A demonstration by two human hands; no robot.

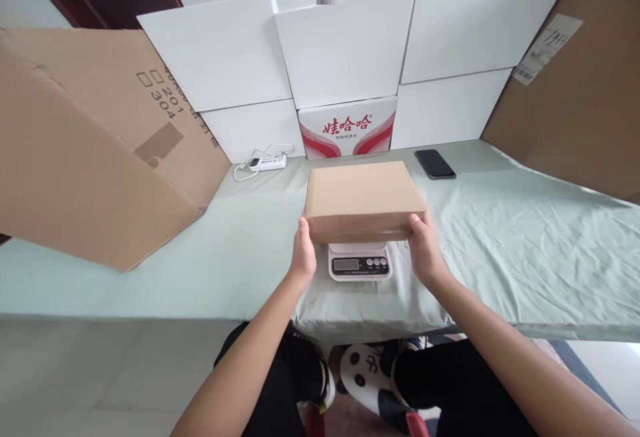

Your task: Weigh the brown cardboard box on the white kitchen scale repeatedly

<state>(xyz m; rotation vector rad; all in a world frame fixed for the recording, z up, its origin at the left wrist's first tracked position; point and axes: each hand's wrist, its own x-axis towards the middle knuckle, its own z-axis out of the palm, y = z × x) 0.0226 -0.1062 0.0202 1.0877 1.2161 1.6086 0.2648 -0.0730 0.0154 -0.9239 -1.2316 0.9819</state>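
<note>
A flat brown cardboard box (363,190) is held level between my two hands, over a white kitchen scale (360,265). My left hand (303,250) grips the box's near left corner, its thumb on the front edge. At the near right corner my right hand (424,244) clasps the box in the same way. Most of the fingers are hidden behind the box's sides. The scale's dark display and buttons face me, while its weighing plate is mostly covered by the box. Whether the box rests on the plate, I cannot tell.
A smartphone (435,164) lies behind the box to the right. A white power strip (269,162) with a cable lies back left. White boxes (345,50) form a wall, flanked by large cartons (100,157). A person's head shows above the wall. Pale green cloth (240,250) covers the table.
</note>
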